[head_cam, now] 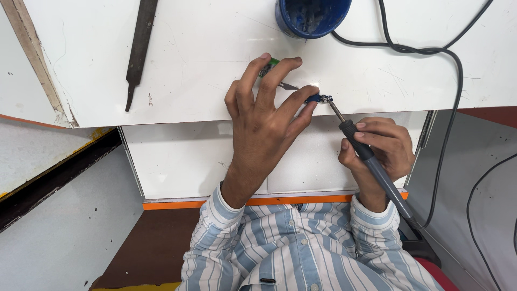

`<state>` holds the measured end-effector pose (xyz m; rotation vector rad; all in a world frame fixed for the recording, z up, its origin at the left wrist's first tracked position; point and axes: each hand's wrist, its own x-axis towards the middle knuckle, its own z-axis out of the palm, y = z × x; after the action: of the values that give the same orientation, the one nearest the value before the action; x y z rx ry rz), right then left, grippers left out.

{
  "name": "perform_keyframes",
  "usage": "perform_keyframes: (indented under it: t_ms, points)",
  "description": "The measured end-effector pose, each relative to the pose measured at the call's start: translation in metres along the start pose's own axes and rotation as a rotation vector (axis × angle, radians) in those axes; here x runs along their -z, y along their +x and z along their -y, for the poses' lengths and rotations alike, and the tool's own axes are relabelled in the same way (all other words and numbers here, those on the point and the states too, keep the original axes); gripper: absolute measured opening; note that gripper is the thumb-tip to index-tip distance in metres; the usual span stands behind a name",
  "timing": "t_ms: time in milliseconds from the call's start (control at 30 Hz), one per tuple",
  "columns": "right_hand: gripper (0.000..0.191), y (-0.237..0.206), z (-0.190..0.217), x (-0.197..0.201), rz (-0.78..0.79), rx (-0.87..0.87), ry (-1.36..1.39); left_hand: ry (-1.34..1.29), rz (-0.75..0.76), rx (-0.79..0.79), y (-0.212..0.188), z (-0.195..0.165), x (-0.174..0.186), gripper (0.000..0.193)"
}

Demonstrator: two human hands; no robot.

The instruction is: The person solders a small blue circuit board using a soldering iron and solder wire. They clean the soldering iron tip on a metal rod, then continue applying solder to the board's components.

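Note:
My left hand (266,116) rests near the front edge of the white worktop (204,48). Its fingers pinch a pair of tweezers (286,85) with a green end, holding down a small blue circuit board (321,98). My right hand (379,148) grips a grey soldering iron (371,161) like a pen. The iron's metal tip touches the right end of the little board. Its black cable (449,108) runs from the handle up across the worktop.
A blue round container (309,16) stands at the worktop's far edge, just beyond the hands. A dark metal file (137,51) lies at the left. A lower white shelf with an orange edge (177,203) sits under my forearms. Another black cable hangs at right.

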<state>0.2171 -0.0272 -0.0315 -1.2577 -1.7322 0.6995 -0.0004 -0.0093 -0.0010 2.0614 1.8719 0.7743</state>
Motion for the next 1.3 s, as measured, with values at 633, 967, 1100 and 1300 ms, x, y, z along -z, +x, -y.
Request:
perform_keyframes:
  t_ms: [633,967,1100,1300]
  points:
    - [0.025,-0.004,0.002,-0.002,-0.187,-0.256,0.316,-0.049,-0.022,0.051,0.001,-0.001,-0.005,0.019]
    - [0.022,-0.01,0.004,-0.009,-0.117,-0.193,0.152,-0.048,-0.036,0.06,-0.001,-0.003,-0.008,0.02]
    - [0.022,-0.01,0.006,-0.009,-0.122,-0.164,0.107,-0.047,-0.042,0.067,-0.001,-0.004,-0.009,0.02]
    - [0.024,-0.012,0.008,-0.01,-0.129,-0.152,0.072,-0.037,-0.048,0.064,-0.003,-0.004,-0.009,0.02]
